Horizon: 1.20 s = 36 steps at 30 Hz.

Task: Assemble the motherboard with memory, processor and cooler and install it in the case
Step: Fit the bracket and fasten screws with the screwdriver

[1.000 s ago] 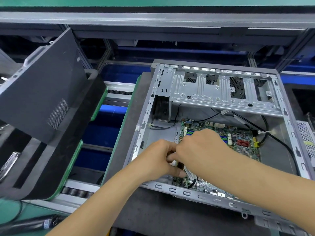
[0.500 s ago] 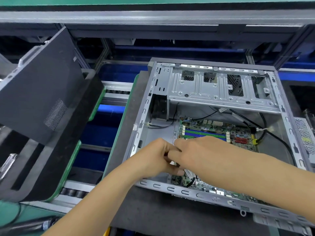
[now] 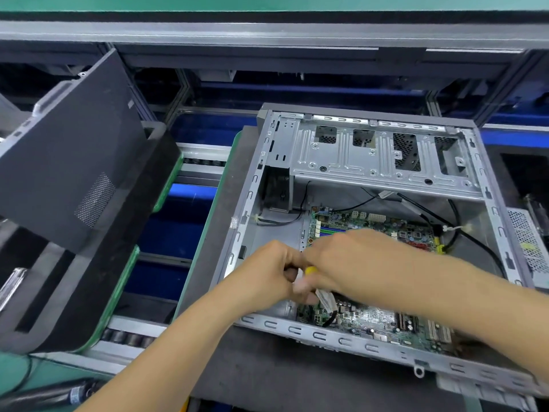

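An open grey metal case (image 3: 386,156) lies on its side with a green motherboard (image 3: 383,322) flat inside it. My left hand (image 3: 267,272) and my right hand (image 3: 353,260) meet over the board's left edge. Together they pinch a black cable (image 3: 328,318) with a white label and a yellow connector (image 3: 310,270) at its end. The cable loops down onto the board's lower left. My hands hide the middle of the board. Blue and green memory slots (image 3: 329,231) show just above my right hand.
A black side panel (image 3: 65,162) leans on another dark case at the left. Black cables (image 3: 463,233) run along the case's right interior. The case sits on a dark pallet (image 3: 267,376) on a roller conveyor (image 3: 130,337). A power supply grille (image 3: 527,242) sits at the right edge.
Both hands stayed together over the board's left edge and shifted only slightly. A yellow connector now shows between the fingers. The view has moved a little.
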Each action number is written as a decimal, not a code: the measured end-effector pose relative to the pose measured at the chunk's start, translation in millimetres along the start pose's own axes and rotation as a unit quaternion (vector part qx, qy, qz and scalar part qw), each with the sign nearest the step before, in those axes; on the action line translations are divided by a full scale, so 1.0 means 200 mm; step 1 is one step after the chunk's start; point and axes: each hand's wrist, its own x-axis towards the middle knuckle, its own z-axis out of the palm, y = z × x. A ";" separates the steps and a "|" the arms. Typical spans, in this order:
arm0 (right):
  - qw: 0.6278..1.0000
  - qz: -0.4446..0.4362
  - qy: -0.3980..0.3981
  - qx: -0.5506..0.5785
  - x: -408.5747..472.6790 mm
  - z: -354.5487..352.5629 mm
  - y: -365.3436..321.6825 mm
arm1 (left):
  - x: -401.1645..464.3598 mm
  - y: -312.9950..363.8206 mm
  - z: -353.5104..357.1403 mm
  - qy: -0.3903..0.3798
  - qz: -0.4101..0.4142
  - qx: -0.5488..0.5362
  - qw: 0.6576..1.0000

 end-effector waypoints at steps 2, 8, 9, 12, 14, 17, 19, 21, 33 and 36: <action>0.993 0.022 0.021 0.110 0.01 0.01 0.13 | -0.01 0.00 0.00 0.015 -0.010 0.017 1.000; 0.997 -0.038 -0.055 0.034 0.12 0.28 0.16 | 0.00 0.04 -0.02 0.045 -0.016 0.195 0.980; 0.997 -0.050 -0.051 0.001 0.13 0.31 0.14 | 0.00 0.05 -0.03 0.043 -0.011 0.236 0.971; 0.995 -0.061 -0.052 -0.060 0.16 0.34 0.11 | 0.00 0.07 -0.06 0.043 0.025 0.371 0.927; 0.996 -0.052 -0.070 -0.032 0.18 0.35 0.09 | -0.01 0.07 -0.08 0.036 0.043 0.423 0.904; 0.998 -0.010 -0.064 -0.004 0.22 0.37 0.05 | -0.01 0.05 -0.10 0.033 0.056 0.435 0.898; 0.997 0.038 -0.057 -0.029 0.24 0.39 0.01 | -0.01 0.04 -0.11 0.037 0.062 0.434 0.898; 0.994 0.065 -0.060 -0.056 0.26 0.43 -0.02 | -0.02 0.03 -0.10 0.040 0.065 0.437 0.896; 0.997 0.054 -0.024 -0.042 0.26 0.47 -0.01 | -0.03 0.01 -0.10 0.033 0.078 0.441 0.893; 0.996 0.065 -0.046 -0.042 0.27 0.45 -0.02 | -0.03 0.01 -0.10 0.031 0.082 0.446 0.891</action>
